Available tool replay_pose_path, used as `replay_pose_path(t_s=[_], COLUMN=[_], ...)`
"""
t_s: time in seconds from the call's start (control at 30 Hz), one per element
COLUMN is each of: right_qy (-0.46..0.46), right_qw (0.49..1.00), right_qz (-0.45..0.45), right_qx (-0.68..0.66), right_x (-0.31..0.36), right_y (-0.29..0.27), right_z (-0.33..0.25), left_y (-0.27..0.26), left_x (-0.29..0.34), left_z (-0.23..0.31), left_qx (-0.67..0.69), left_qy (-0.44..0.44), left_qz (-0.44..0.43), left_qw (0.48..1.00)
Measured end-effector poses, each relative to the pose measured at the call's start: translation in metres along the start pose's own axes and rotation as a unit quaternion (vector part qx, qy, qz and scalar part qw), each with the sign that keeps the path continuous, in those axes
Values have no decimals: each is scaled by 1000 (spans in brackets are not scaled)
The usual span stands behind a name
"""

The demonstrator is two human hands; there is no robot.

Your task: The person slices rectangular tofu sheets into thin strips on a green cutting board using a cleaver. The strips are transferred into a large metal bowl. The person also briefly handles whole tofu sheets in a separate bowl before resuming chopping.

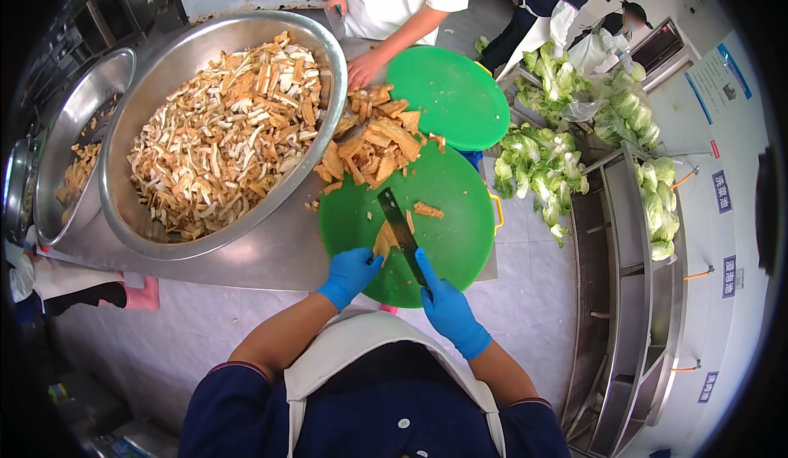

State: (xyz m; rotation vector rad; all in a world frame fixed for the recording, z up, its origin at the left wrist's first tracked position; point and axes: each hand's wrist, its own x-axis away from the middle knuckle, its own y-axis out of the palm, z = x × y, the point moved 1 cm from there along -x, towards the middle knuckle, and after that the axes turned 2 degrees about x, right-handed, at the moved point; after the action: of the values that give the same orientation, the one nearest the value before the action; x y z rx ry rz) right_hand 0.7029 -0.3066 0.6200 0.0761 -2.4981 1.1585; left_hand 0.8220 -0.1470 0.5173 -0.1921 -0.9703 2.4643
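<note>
My right hand (pixel 451 309), in a blue glove, grips the handle of a dark-bladed kitchen knife (pixel 400 226). The blade slants away to the upper left over a round green cutting board (pixel 460 240). Close to the blade's left side, my left hand (pixel 351 275), also gloved in blue, has its fingers curled at the edge of a tan, tofu-like slab (pixel 383 240). Part of that slab is hidden behind the knife. A small brown strip (pixel 428 210) lies right of the blade. Past the board's far left edge are heaped tan slabs (pixel 377 148).
A large steel bowl (pixel 339 72) full of cut tan strips stands at left, beside another steel basin (pixel 49 228). Across the metal table (pixel 279 265), a person holds a knife by a second green board (pixel 451 97). Cabbages (pixel 538 162) and steel sinks (pixel 611 277) are right.
</note>
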Motion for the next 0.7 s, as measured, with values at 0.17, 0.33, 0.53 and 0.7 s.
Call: replay_pose_path(t_s=[0.17, 0.33, 0.53, 0.7], right_qy=[-76, 6, -115, -72], right_qw=[996, 999, 990, 993], right_qz=[53, -31, 78, 95], right_qx=[17, 13, 2, 13], right_x=[-5, -1, -4, 10], right_y=[11, 7, 15, -5], right_z=[10, -5, 11, -8], left_y=[-1, 6, -1, 13], left_x=[2, 0, 6, 9], left_z=[-3, -18, -29, -51], left_qx=[5, 19, 62, 129], left_qy=[-2, -20, -126, -181], left_qz=[1, 11, 6, 0], left_qw=[1000, 1000, 990, 975])
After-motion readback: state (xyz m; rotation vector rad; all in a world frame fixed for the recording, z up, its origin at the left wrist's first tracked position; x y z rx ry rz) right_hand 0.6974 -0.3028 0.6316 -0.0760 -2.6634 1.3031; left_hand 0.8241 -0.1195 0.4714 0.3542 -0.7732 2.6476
